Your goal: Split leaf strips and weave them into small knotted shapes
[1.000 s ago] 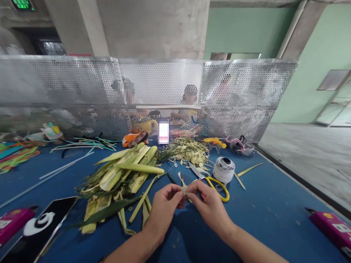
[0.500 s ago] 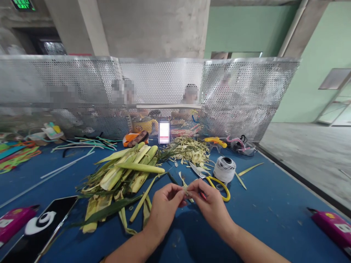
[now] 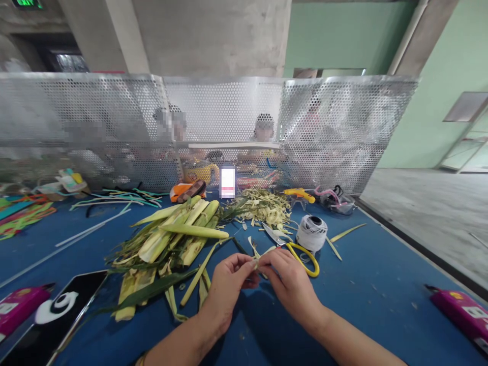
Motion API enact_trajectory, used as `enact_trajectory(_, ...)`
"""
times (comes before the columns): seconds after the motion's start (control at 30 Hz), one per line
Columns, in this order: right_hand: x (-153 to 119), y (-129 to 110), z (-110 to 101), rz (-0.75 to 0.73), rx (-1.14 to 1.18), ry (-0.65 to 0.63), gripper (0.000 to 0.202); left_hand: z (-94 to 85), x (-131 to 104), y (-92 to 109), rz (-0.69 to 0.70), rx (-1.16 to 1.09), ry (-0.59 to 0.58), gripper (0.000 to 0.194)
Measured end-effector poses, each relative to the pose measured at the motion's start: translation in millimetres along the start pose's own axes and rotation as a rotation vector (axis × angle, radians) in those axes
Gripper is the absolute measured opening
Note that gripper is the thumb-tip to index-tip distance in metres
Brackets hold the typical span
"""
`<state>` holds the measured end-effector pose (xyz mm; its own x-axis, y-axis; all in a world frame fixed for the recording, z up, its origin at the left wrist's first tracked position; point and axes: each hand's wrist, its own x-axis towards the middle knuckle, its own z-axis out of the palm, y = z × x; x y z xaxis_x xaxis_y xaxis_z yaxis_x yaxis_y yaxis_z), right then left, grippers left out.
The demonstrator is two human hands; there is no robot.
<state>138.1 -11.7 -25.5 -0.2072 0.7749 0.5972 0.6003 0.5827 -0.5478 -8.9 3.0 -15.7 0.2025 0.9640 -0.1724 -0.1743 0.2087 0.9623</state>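
Note:
My left hand [image 3: 232, 279] and my right hand [image 3: 286, 277] meet over the blue table, fingertips pinched together on a small pale piece of corn husk [image 3: 256, 253]. Its strips poke out beyond the fingers; the rest of it is hidden. Just past my right hand lie scissors [image 3: 313, 265] with yellow handles, their blades pointing away. A spool of white thread [image 3: 311, 233] stands behind them to the right. Left of my hands is a heap of green and pale corn husks [image 3: 179, 229], with loose strips [image 3: 198, 279] near my left hand.
Shredded husk [image 3: 267, 206] is piled at the back, near a yellow glue gun [image 3: 299, 194] and a lit phone screen [image 3: 227, 180]. A dark phone [image 3: 57, 315] lies front left. A magenta box [image 3: 459, 310] is at right. A perforated metal screen [image 3: 224, 112] borders the table; people sit behind it.
My right hand has turned slightly, its fingers folding further over the husk piece. My left hand stays nearly in place, still pinching.

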Motion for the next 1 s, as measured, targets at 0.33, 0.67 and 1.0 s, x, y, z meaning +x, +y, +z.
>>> enact_trajectory(0.33, 0.1, -1.1, 6.3, 0.361, 0.350, 0.081, 0.006, -1.1, -2.2, 3.1, 0.194, 0.242, 0.006, 0.019)
enact_trajectory(0.67, -0.2, 1.0, 4.3, 0.329, 0.329, 0.043, 0.012, -1.2, -3.1, 2.7, 0.254, 0.364, -0.005, 0.015)
enact_trajectory(1.0, 0.9, -0.2, 3.7, 0.343, 0.292, 0.026, 0.016, -4.1, -2.4, 0.3, 0.311, 0.455, -0.009, 0.019)
